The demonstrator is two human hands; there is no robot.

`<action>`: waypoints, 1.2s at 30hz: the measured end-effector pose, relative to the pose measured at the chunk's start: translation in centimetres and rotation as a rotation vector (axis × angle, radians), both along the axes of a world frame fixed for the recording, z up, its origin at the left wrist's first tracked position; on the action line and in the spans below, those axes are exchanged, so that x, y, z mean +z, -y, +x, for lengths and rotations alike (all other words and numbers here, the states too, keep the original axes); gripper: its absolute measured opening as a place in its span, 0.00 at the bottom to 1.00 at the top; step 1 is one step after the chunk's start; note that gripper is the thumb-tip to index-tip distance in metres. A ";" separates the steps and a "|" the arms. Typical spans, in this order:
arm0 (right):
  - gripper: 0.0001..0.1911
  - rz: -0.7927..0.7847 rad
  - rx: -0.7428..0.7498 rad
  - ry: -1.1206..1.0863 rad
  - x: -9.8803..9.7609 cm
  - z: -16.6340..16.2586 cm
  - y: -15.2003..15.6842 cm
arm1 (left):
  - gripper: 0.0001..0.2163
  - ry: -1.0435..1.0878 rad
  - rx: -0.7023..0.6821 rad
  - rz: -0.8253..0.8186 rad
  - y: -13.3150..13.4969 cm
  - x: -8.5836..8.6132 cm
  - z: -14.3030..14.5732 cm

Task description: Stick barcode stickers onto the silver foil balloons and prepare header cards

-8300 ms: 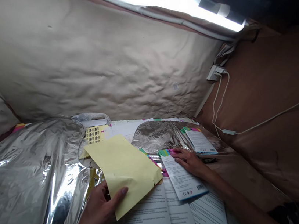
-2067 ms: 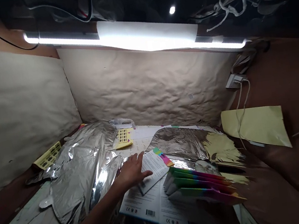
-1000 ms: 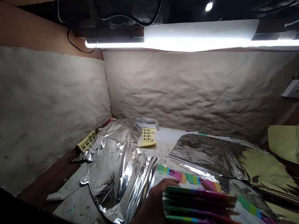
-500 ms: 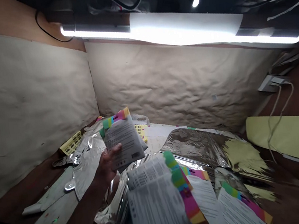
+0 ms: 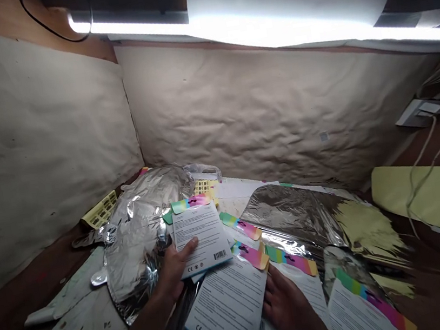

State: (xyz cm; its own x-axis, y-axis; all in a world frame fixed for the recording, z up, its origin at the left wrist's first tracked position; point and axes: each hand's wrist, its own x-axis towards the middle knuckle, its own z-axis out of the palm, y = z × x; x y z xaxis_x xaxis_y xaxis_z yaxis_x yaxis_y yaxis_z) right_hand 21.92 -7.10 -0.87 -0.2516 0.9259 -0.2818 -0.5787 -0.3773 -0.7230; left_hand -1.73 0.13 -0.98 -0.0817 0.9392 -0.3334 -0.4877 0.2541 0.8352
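Observation:
My left hand (image 5: 173, 274) is closed around a few flat white packets (image 5: 200, 236) with small print, a barcode and a rainbow-coloured hang tab; the thumb lies across the front one. At the lower middle, my right hand (image 5: 287, 300) grips the right edge of another such packet (image 5: 227, 303), tilted, its printed back facing up. Behind it the coloured tab of a further packet (image 5: 242, 227) shows, mostly covered. Just right of my right hand lies a similar packet (image 5: 301, 276), partly hidden by it. One more packet (image 5: 361, 309) rests at the lower right.
Crumpled silver foil bags (image 5: 138, 253) lie at the left, and a dark shiny plastic sheet (image 5: 287, 210) at the right. Yellow label sheets (image 5: 101, 210) sit by the left wall. A yellow sheet (image 5: 433, 198) and white cables (image 5: 425, 169) are at the right.
My left hand has come down and nearer with its packets. The packets by my right hand have turned so their coloured tabs point away, and that hand now shows clearly.

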 end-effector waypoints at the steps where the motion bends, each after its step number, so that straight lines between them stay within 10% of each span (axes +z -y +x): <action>1: 0.30 0.046 -0.014 0.035 0.0 -0.5 -0.4 | 0.21 0.005 -0.039 -0.007 0.0 0.0 -0.1; 12: 0.20 0.120 0.101 0.274 3.4 -3.8 -6.2 | 0.20 0.107 -0.103 -0.101 -0.6 -0.9 -0.5; 20: 0.22 0.177 -0.219 0.204 1.5 1.6 -6.5 | 0.22 -0.021 0.358 0.141 0.0 0.6 -2.5; 26: 0.22 0.366 -0.339 0.250 3.1 6.1 -6.2 | 0.22 -0.246 -0.028 0.247 0.3 2.1 0.5; 31: 0.37 0.499 -0.448 0.432 0.7 3.6 -5.1 | 0.34 -0.266 -0.402 0.666 0.6 1.6 4.2; 36: 0.48 0.533 -0.341 0.512 -1.7 1.7 -4.1 | 0.35 -0.208 -0.499 0.504 1.5 -0.3 5.0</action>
